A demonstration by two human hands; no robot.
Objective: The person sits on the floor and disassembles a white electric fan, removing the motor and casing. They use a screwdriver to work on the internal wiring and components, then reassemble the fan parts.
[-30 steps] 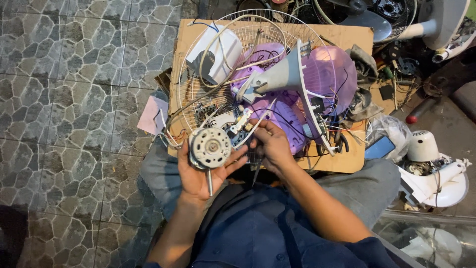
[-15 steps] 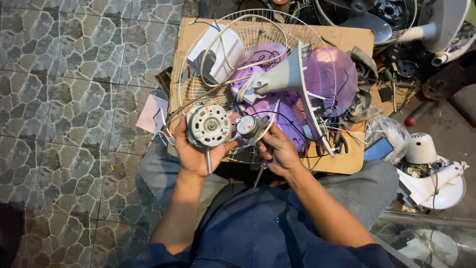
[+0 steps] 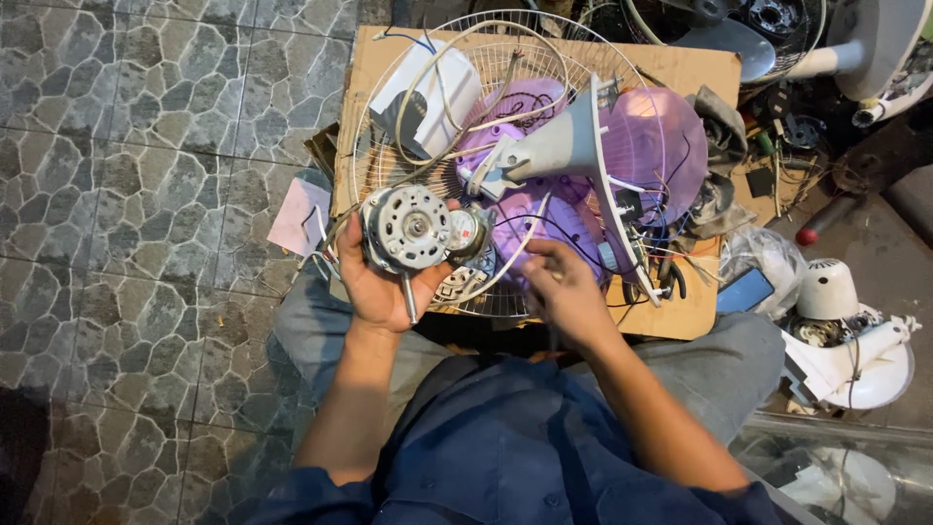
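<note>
A floor of grey, stone-patterned tiles [image 3: 126, 165] is spreading out to the left, and a flattened cardboard sheet [image 3: 700, 73] is lying on it as a work mat, keeping the loose fan parts off the tiles. A person in blue is sitting over it with both knees up against its near edge.

The left hand [image 3: 374, 282] is cupping a round silver fan motor [image 3: 406, 227] from below, fingers curled around its rim and its face turned up toward the camera, so the shaft end and windings are showing plainly. Its thin shaft is poking down past the palm.

The right hand [image 3: 564, 292] is hovering just beside the motor, fingers loosely bent and drawn together; it is too blurred to tell whether it is pinching a white wire [image 3: 505, 272] there.

Behind both hands, 1 wire fan guard [image 3: 389, 126] is lying flat on the cardboard, carrying a grey fan neck [image 3: 549, 151] and purple housing [image 3: 651, 141]. A white fan base [image 3: 846, 331] is sitting apart at right.
</note>
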